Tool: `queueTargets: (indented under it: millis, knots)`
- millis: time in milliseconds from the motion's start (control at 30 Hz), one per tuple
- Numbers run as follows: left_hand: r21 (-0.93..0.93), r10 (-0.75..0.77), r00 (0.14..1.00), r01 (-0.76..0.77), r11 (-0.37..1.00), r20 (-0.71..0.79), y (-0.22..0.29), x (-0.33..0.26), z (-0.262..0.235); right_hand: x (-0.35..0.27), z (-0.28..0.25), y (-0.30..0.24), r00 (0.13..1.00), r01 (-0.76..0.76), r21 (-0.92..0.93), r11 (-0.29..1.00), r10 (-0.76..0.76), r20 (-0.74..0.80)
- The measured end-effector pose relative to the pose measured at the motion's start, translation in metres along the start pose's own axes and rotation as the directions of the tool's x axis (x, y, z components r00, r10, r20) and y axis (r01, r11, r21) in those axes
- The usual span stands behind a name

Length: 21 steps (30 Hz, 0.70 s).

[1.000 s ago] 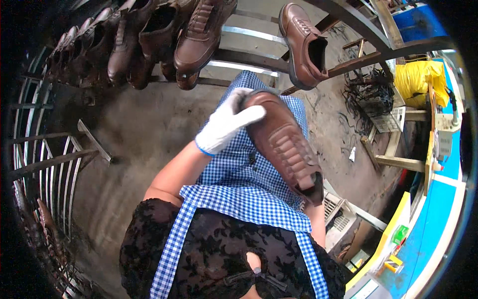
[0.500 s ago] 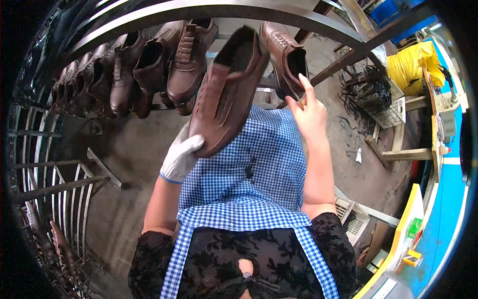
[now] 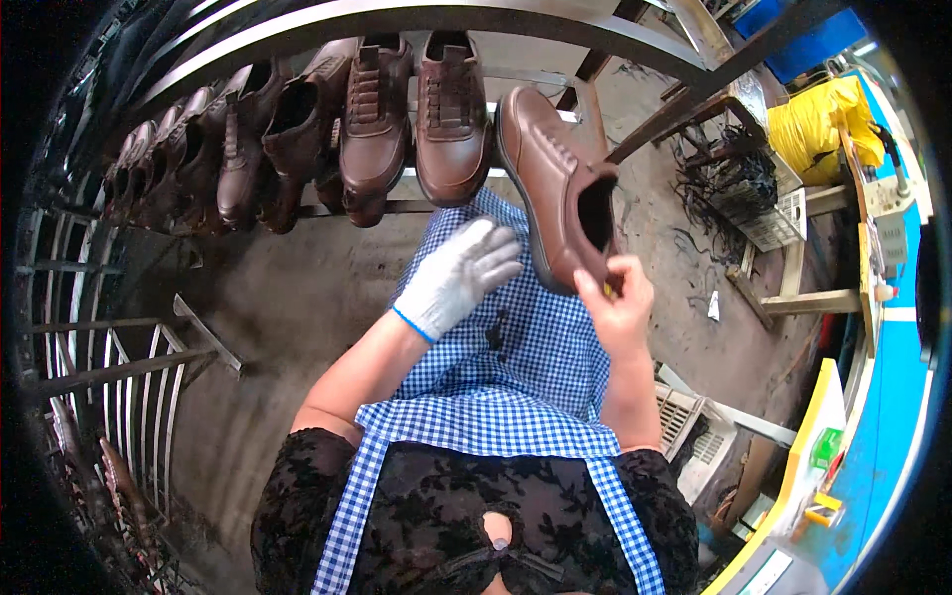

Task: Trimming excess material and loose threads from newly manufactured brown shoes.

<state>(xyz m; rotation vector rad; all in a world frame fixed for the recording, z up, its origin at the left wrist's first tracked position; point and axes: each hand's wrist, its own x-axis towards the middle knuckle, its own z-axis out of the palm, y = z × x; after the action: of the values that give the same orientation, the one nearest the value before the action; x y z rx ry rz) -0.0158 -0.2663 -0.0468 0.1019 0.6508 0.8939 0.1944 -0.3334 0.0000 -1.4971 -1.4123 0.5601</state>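
Note:
Between thumb and fingers, my bare right hand (image 3: 620, 302) grips the heel of a brown lace-up shoe (image 3: 553, 188), whose toe points away toward the rack. My left hand (image 3: 464, 273), in a white glove with a blue cuff edge, is just left of that shoe, holding nothing, its fingers partly spread. Another brown shoe (image 3: 453, 129) stands on the rack beyond the glove, toe toward me. More brown shoes (image 3: 375, 134) line up to its left.
A metal rack bar (image 3: 446, 18) arches across the far side. At the right lie a yellow sack (image 3: 823, 129), black scraps (image 3: 729, 169) in a crate and a blue worktop (image 3: 873, 416). A slatted metal rack (image 3: 139, 397) stands at the left.
The shoe that my left hand held now stands on the rack, and that hand has let go and moved right. My right hand has drawn its shoe nearer, off the rack.

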Motion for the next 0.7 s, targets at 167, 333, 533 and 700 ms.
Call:
queueTargets:
  millis: [167,333,533,700]
  knots:
    - [0.043,0.027,0.995,-0.031,0.999,0.096,-0.002,0.022,0.005,-0.059,-0.021,0.008,0.908,0.331,-0.016,0.943,-0.314,0.279]
    - [0.333,0.298,0.947,-0.322,0.886,0.123,-0.002,-0.004,0.031,-0.112,-0.046,0.024,0.902,0.316,-0.282,0.906,-0.195,0.386]
    - [0.404,0.356,0.897,-0.437,0.804,0.262,-0.011,-0.026,0.033,-0.141,-0.044,0.038,0.927,0.234,-0.28,0.931,-0.127,0.353]
    - [0.141,0.399,0.897,-0.427,0.893,0.192,-0.004,-0.03,0.027,-0.145,-0.044,0.035,0.958,0.282,-0.131,0.95,-0.272,0.086]
